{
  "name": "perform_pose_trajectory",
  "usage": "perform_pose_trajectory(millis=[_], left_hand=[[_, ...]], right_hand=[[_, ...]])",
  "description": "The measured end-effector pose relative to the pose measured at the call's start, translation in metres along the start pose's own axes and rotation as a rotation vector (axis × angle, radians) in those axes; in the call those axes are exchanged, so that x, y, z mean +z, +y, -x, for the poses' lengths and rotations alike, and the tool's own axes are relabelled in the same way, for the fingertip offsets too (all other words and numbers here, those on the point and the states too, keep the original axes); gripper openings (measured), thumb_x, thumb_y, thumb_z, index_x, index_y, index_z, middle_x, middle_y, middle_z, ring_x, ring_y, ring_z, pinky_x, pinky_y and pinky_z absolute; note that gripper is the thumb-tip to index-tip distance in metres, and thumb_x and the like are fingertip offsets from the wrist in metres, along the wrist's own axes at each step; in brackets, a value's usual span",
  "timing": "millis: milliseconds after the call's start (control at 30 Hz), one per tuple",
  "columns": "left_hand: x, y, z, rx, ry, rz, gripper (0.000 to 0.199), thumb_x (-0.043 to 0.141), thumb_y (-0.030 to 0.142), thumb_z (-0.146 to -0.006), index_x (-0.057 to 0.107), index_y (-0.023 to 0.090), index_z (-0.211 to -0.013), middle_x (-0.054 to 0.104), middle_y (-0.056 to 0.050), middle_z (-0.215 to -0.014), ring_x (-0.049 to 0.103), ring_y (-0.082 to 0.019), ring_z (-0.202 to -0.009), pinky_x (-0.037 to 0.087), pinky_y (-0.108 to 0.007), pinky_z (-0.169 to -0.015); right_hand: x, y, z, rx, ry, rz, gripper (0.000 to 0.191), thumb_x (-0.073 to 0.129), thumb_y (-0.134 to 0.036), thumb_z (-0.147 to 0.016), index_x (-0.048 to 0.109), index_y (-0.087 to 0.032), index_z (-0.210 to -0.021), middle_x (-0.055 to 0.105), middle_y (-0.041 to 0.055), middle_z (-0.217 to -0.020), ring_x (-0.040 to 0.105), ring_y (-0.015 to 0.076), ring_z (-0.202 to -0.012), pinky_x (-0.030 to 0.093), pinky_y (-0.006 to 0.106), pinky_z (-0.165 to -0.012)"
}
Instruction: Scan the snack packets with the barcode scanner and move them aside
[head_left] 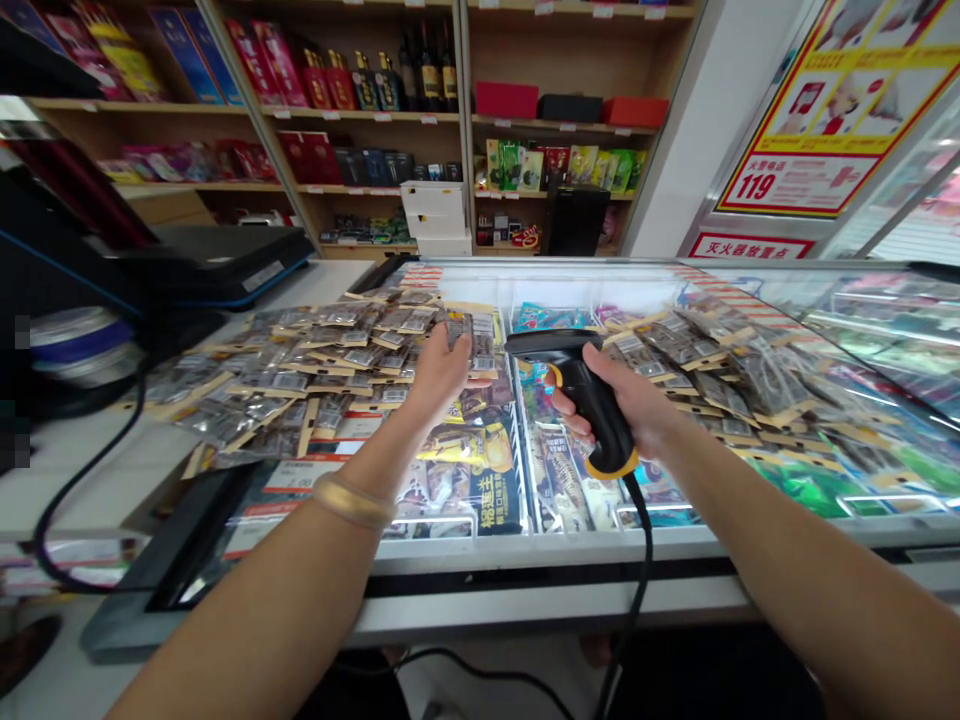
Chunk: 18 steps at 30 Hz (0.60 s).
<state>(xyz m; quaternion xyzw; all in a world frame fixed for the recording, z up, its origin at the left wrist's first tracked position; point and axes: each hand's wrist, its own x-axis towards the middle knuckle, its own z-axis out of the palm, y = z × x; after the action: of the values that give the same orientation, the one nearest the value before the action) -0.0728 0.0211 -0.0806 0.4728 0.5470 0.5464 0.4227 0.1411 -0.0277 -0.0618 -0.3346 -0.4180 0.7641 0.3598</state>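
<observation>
In my right hand (634, 395) is a black barcode scanner (600, 415) with yellow trim, its fingers wrapped around the handle. The scanner's head faces left, and its cable runs down past the freezer's front edge. My left hand (442, 370) pinches a small clear packet (482, 340) with a barcode label, just left of the scanner head. What is inside the packet is too small to name. Beside my left hand spreads a large pile of similar flat packets (349, 345) with tan card edges. Another pile of packets (705, 365) lies right of the scanner.
A glass-topped chest freezer (570, 550) holds colourful frozen-treat packages under the piles. At the left are a counter (67, 490), a black-and-blue device (225, 262) and rolls of tape (82, 345). Shelves (360, 117) with bottles and boxes stand behind; a warning poster (840, 110) hangs at right.
</observation>
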Motion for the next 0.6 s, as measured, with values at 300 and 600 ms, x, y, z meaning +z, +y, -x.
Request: perform_pose_trajectory(millis=[300, 600], left_hand=[[-0.0034, -0.0036, -0.0055, 0.009, 0.008, -0.035, 0.025, 0.048, 0.028, -0.092, 0.06, 0.018, -0.112, 0.066, -0.006, -0.098, 0.063, -0.016, -0.075, 0.064, -0.038, -0.068], [-0.0031, -0.0045, -0.006, 0.015, 0.022, -0.02, 0.026, 0.049, 0.028, -0.092, 0.062, 0.017, -0.111, 0.067, -0.006, -0.1, 0.062, -0.014, -0.069, 0.063, -0.038, -0.066]], right_hand=[[0.0056, -0.0017, 0.0009, 0.089, 0.079, 0.05, 0.045, 0.063, -0.061, -0.087, 0.058, -0.017, -0.086, 0.056, -0.0021, -0.058, 0.046, 0.0087, -0.04, 0.041, 0.02, -0.037], [0.005, 0.0001, -0.0006, 0.089, 0.079, 0.062, 0.045, 0.061, -0.062, -0.088, 0.056, -0.018, -0.081, 0.057, -0.0018, -0.057, 0.046, 0.0086, -0.039, 0.041, 0.02, -0.037]])
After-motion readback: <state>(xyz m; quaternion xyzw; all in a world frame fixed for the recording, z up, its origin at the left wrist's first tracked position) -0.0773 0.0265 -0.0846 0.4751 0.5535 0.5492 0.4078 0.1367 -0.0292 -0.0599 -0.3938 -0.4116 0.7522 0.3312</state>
